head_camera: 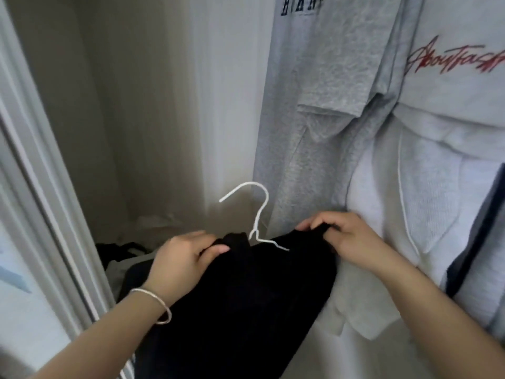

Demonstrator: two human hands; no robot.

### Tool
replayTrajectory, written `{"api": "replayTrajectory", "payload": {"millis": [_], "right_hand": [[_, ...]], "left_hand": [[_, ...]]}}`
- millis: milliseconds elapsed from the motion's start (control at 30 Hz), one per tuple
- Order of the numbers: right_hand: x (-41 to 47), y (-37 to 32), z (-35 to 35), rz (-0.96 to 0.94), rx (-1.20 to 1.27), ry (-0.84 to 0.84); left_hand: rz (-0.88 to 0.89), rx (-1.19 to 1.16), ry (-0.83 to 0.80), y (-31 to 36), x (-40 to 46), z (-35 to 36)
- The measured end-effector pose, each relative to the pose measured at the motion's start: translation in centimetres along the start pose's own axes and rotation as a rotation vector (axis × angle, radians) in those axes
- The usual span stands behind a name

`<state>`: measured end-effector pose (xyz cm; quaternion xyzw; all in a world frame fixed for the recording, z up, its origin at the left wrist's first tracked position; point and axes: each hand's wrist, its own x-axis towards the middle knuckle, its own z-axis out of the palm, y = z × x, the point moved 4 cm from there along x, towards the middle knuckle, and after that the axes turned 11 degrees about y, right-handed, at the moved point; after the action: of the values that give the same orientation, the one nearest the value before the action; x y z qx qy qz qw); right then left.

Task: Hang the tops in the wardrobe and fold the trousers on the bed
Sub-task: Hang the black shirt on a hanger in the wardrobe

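Note:
A black top (246, 296) hangs in front of me on a white wire hanger (259, 214), whose hook sticks up free above the neckline. My left hand (183, 258), with a silver bangle on the wrist, grips the top's left shoulder. My right hand (344, 236) pinches the right shoulder of the black fabric. Both hands hold the garment inside the open wardrobe, below the hanging clothes.
A grey T-shirt (322, 105) and a white top with red script (448, 110) hang close on the right. The wardrobe's pale back wall (164, 105) is on the left, the door frame (41, 187) at far left. Dark clothes (120, 250) lie on the wardrobe floor.

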<state>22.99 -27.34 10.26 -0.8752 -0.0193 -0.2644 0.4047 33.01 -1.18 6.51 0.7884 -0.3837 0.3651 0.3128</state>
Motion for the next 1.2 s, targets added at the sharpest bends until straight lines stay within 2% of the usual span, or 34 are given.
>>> {"api": "replayTrajectory", "payload": {"millis": [67, 200, 300, 367, 500, 633, 667, 733, 800, 867, 933, 1000, 1033, 1100, 1200], "right_hand": [[-0.3, -1.6, 0.8, 0.005, 0.034, -0.072], [-2.4, -3.7, 2.3, -0.117, -0.062, -0.129], [-2.7, -4.4, 3.0, -0.207, -0.053, -0.045], [-2.4, -4.8, 2.9, -0.179, 0.043, 0.005], [-2.0, -5.9, 4.8, -0.124, -0.035, -0.180], [-0.8, -7.9, 7.2, 0.034, 0.262, -0.060], [-0.6, -8.2, 7.8, 0.063, 0.297, -0.077], [-0.2, -8.8, 8.9, 0.065, 0.254, -0.155], [0.0, -8.8, 9.4, -0.012, 0.098, -0.154], [0.1, -8.2, 8.9, -0.096, -0.096, -0.105], [-0.3, -7.3, 7.1, -0.111, -0.194, -0.084], [-0.7, -6.0, 4.8, -0.105, -0.252, -0.124], [-1.0, -5.7, 3.9, -0.101, -0.276, -0.153], [-1.0, -5.7, 2.4, -0.106, -0.280, -0.137], [0.0, -6.8, 0.2, -0.101, -0.126, 0.038]], "left_hand": [[-0.068, -0.049, 0.019, 2.2, 0.6, 0.9], [-0.166, -0.090, 0.032, 3.9, 0.4, 0.2], [-0.189, -0.140, 0.009, 3.9, 0.5, -1.5], [-0.147, -0.212, -0.048, 3.6, 0.2, -2.9], [-0.171, -0.220, -0.018, 2.9, -0.8, -5.0], [-0.292, -0.189, 0.062, 0.8, -0.4, -4.6], [-0.311, -0.196, 0.061, 0.3, -0.3, -4.5], [-0.314, -0.247, 0.016, -0.1, -0.2, -4.3], [-0.319, -0.262, -0.048, -0.1, -0.4, -4.4], [-0.297, -0.113, -0.031, -0.4, -0.4, -5.6], [-0.241, 0.161, 0.131, -1.8, -0.4, -7.8], [-0.227, 0.259, 0.229, -3.5, -0.1, -9.9], [-0.207, 0.190, 0.216, -3.9, 0.3, -10.2], [-0.145, -0.054, 0.086, -3.5, 1.5, -9.4], [-0.068, -0.136, -0.077, -1.1, 3.3, -6.4]]}}
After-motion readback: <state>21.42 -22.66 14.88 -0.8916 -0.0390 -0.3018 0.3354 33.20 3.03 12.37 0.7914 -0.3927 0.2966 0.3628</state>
